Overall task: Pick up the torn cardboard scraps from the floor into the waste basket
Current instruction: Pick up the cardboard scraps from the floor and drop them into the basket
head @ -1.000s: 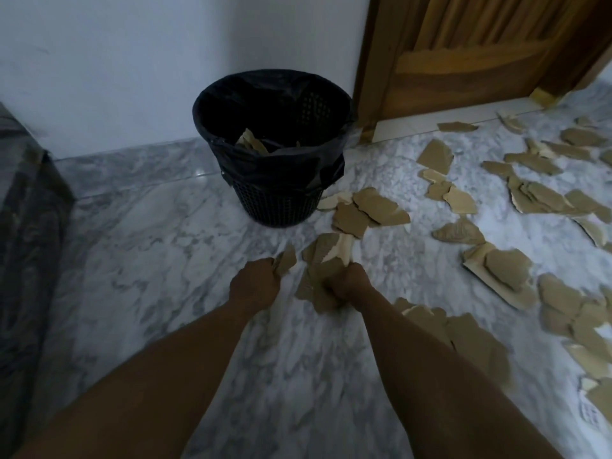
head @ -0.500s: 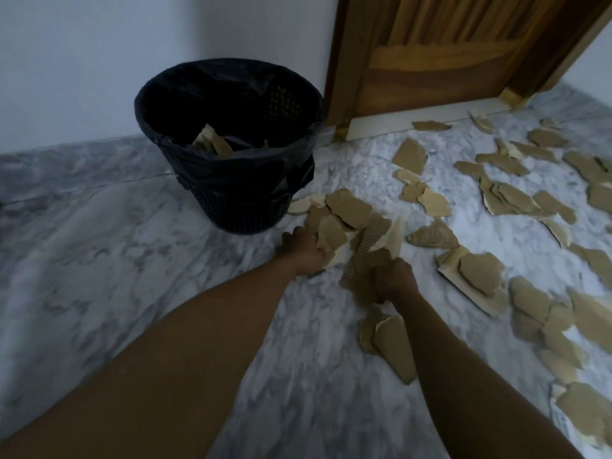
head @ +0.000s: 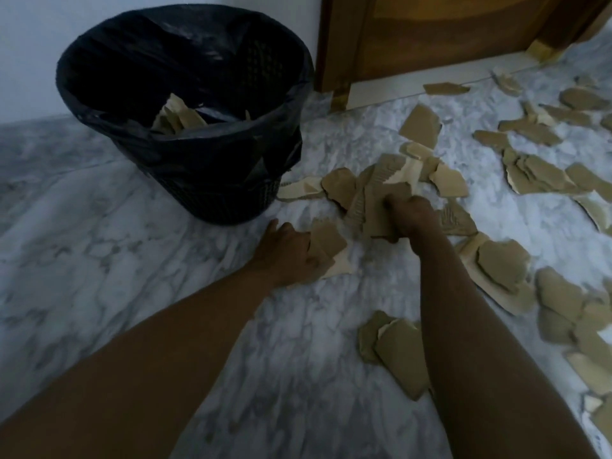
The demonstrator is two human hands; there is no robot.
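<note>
We have gathered more: our right hand (head: pixel 410 215) now bunches several cardboard scraps (head: pixel 372 207) in its grip. Our left hand (head: pixel 284 250) touches another scrap (head: pixel 327 241), grip unclear. The waste basket (head: pixel 215 193) waits at eleven o'clock.

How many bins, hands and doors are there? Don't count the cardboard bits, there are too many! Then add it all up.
Waste basket: 1
Hands: 2 (left hand, right hand, each holding cardboard scraps)
Wooden door: 1
Total: 4
</note>
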